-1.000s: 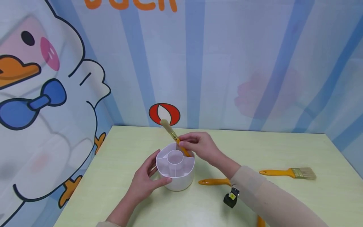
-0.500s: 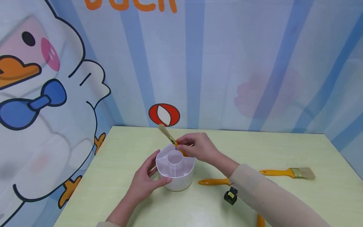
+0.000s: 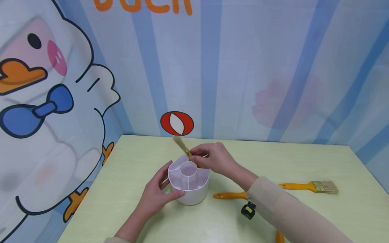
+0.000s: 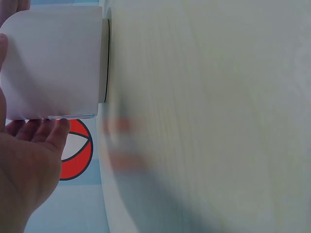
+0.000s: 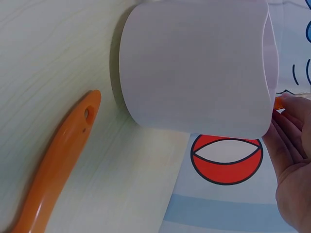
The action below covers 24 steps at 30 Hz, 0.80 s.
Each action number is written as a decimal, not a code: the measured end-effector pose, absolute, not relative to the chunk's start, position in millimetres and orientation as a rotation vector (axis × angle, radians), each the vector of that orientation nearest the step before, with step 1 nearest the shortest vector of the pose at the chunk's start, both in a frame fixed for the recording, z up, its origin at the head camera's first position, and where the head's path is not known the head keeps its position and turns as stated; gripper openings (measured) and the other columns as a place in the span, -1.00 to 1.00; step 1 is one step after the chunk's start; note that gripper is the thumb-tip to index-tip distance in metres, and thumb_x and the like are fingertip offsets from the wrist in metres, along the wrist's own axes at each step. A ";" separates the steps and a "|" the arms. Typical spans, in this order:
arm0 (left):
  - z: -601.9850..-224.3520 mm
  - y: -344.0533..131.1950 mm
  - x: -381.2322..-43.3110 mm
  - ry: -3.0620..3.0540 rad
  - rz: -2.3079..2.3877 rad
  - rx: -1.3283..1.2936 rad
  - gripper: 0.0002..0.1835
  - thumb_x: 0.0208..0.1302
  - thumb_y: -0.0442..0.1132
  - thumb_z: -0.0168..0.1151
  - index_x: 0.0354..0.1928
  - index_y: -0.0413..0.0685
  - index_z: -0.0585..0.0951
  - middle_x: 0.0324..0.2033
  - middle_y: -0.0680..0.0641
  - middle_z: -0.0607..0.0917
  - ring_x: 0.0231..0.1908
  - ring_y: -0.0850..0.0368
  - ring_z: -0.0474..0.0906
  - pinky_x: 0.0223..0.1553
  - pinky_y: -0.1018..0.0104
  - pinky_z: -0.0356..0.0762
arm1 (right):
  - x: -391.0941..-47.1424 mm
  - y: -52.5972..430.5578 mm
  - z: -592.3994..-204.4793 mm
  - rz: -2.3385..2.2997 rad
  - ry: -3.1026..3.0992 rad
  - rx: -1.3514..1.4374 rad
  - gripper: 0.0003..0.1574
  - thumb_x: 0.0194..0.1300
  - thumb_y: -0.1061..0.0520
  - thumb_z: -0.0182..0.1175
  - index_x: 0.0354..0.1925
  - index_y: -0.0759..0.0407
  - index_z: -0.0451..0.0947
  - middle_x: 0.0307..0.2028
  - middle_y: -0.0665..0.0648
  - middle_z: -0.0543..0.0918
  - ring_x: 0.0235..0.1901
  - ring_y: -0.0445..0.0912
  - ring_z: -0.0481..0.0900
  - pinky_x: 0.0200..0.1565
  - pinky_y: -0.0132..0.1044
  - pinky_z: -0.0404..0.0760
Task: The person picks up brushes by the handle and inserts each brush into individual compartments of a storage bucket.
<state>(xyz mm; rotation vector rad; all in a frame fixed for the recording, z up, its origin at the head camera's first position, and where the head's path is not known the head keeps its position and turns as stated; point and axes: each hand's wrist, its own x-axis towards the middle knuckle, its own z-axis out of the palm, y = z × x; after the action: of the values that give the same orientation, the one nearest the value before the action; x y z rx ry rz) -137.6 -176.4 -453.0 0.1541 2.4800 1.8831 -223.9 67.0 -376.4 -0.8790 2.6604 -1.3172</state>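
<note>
On the pale yellow table (image 3: 130, 162): a white, rounded, plastic-looking organizer (image 3: 192, 197) stood upright near the middle, between a person's two bare hands.

Organizer's look: its outer wall was smooth and plain; inside, a round central tube was ringed by compartments with thin dividing walls, and the rim dipped and rose.

Slim brush: a narrow paintbrush (image 3: 183, 147) with pale bristles, a gold-toned metal collar and an orange handle was tilted over the back right compartment, bristles up and leaning back to the left; fingers hid the handle's lower end, so its depth could not be told.

Right hand: the right hand (image 3: 217, 158) was closed to a pinch on the orange handle, at the organizer's rim.

Left hand: the left hand (image 3: 156, 190) was curved part-way closed around the organizer's left side, its thumb against the front wall.

Brushes outside: a wide, flat, orange-handled brush (image 3: 305, 186) lay at the right; a thick orange handle (image 3: 230, 195) ran under the beige sleeve (image 3: 288, 207); another orange piece (image 3: 280, 237) showed at the bottom edge.

Progress: apparently early; one brush was partly placed and not yet released, while these orange-handled things remained outside.
</note>
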 end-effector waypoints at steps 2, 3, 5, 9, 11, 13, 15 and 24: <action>-453.1 -175.9 -137.6 2.481 1.881 0.152 0.12 0.07 -0.14 0.74 0.65 0.14 0.29 0.55 -0.03 0.42 0.55 -0.08 0.34 0.47 0.07 0.44 | -223.6 69.6 -375.1 -1.319 2.667 -0.852 -0.66 0.43 0.09 0.45 0.13 0.08 0.80 -0.10 -0.02 0.86 -0.09 -0.14 0.81 -0.01 -0.26 0.83; -453.0 -175.7 -137.5 2.483 1.878 0.150 0.12 0.07 -0.14 0.74 0.65 0.14 0.28 0.55 -0.03 0.42 0.55 -0.08 0.34 0.47 0.06 0.44 | -223.4 71.3 -374.5 -1.326 2.669 -0.848 -0.65 0.43 0.10 0.45 0.14 0.08 0.80 -0.09 -0.01 0.85 -0.08 -0.13 0.81 0.00 -0.24 0.83; -452.7 -175.2 -137.4 2.486 1.874 0.146 0.12 0.08 -0.14 0.74 0.65 0.13 0.28 0.55 -0.04 0.42 0.54 -0.10 0.34 0.47 0.04 0.44 | -223.2 75.1 -373.0 -1.345 2.671 -0.841 -0.64 0.41 0.10 0.46 0.14 0.10 0.79 -0.06 0.02 0.85 -0.05 -0.11 0.82 0.03 -0.22 0.83; -451.6 -174.9 -137.3 2.494 1.860 0.130 0.12 0.08 -0.12 0.74 0.65 0.15 0.28 0.56 -0.04 0.42 0.55 -0.11 0.34 0.47 0.00 0.44 | -222.3 84.8 -369.4 -1.382 2.680 -0.844 -0.63 0.39 0.11 0.48 0.14 0.13 0.79 -0.04 0.07 0.85 -0.04 -0.08 0.82 0.03 -0.21 0.83; -451.5 -174.4 -137.2 2.499 1.851 0.122 0.12 0.09 -0.11 0.73 0.65 0.18 0.28 0.56 -0.03 0.41 0.55 -0.11 0.33 0.47 -0.02 0.45 | -221.4 90.9 -367.5 -1.405 2.682 -0.829 -0.63 0.39 0.11 0.49 0.13 0.13 0.79 -0.04 0.06 0.85 -0.05 -0.08 0.83 0.03 -0.20 0.83; -451.1 -174.1 -137.1 2.503 1.841 0.117 0.11 0.10 -0.10 0.73 0.65 0.19 0.28 0.56 -0.02 0.41 0.55 -0.11 0.32 0.47 -0.02 0.44 | -220.8 97.3 -366.2 -1.424 2.687 -0.810 -0.63 0.39 0.11 0.49 0.12 0.13 0.79 -0.04 0.06 0.85 -0.05 -0.08 0.83 0.03 -0.19 0.83; -450.6 -174.3 -137.1 2.507 1.835 0.117 0.11 0.10 -0.10 0.73 0.65 0.19 0.27 0.56 -0.01 0.40 0.56 -0.11 0.32 0.47 -0.02 0.44 | -220.3 103.7 -364.6 -1.433 2.693 -0.795 -0.63 0.39 0.10 0.48 0.12 0.15 0.79 -0.04 0.06 0.85 -0.05 -0.07 0.83 0.02 -0.18 0.83; -451.2 -175.1 -136.4 2.506 1.833 0.132 0.14 0.09 -0.12 0.73 0.66 0.14 0.26 0.57 -0.01 0.39 0.56 -0.09 0.32 0.47 0.01 0.44 | -219.7 143.8 -368.7 -1.355 2.746 -0.780 -0.64 0.41 0.11 0.46 0.13 0.17 0.78 -0.02 0.12 0.84 -0.03 -0.02 0.83 0.02 -0.16 0.84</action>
<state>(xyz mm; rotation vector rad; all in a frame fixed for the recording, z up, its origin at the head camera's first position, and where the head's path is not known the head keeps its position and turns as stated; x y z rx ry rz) -136.4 -175.1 -451.2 0.1318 2.5062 1.8325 -219.7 143.8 -368.7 -0.7801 2.7458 -1.3547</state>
